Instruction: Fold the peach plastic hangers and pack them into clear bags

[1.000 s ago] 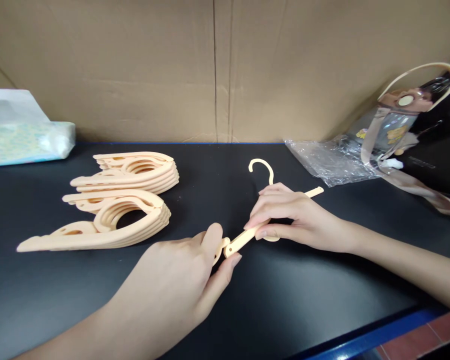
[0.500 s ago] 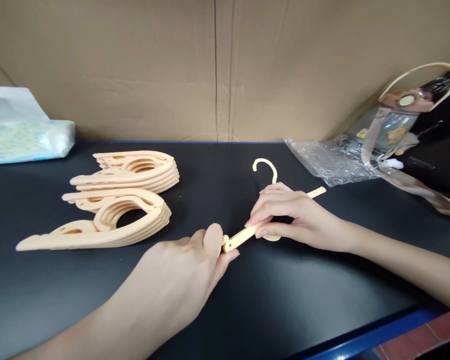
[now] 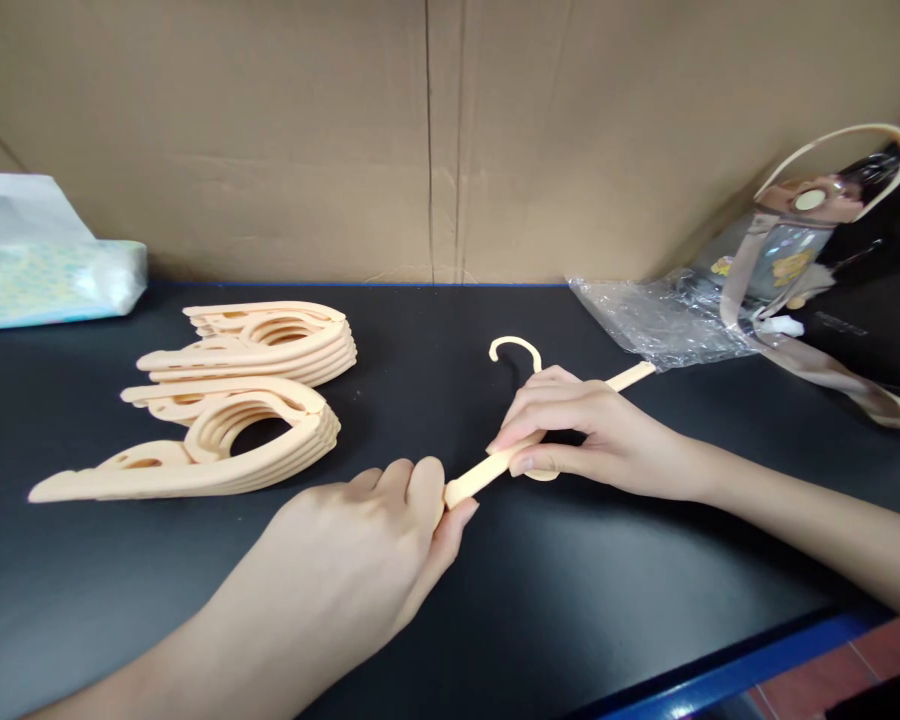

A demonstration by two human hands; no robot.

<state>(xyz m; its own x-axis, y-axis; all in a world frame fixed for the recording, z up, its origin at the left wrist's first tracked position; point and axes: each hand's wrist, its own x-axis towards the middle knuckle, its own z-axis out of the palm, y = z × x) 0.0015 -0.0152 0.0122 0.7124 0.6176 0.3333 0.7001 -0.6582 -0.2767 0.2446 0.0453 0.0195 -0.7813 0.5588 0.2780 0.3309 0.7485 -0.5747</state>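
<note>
Both hands are closed on one cream plastic folding hanger (image 3: 487,475) above the black tabletop. My left hand (image 3: 367,540) grips its near left end, with that end hidden inside the fingers. My right hand (image 3: 577,430) pinches the middle of the long bar between thumb and fingers. The hook curves up behind the right fingers, and the bar's far end sticks out beyond the hand to the upper right. To the left, folded cream hangers lie nested in a front stack (image 3: 217,450) and a rear stack (image 3: 270,335).
A pack of tissues (image 3: 52,270) stands at the back left. Back right are a crumpled clear plastic bag (image 3: 637,320), a clear bottle (image 3: 795,250) with a handle and strap, and a black bag (image 3: 870,300). A cardboard wall (image 3: 292,140) closes off the back.
The hanger has been rolled in my hands: its hook tips lower and to the left, and the bar now shows a smooth face. Both hands stay nearly in place.
</note>
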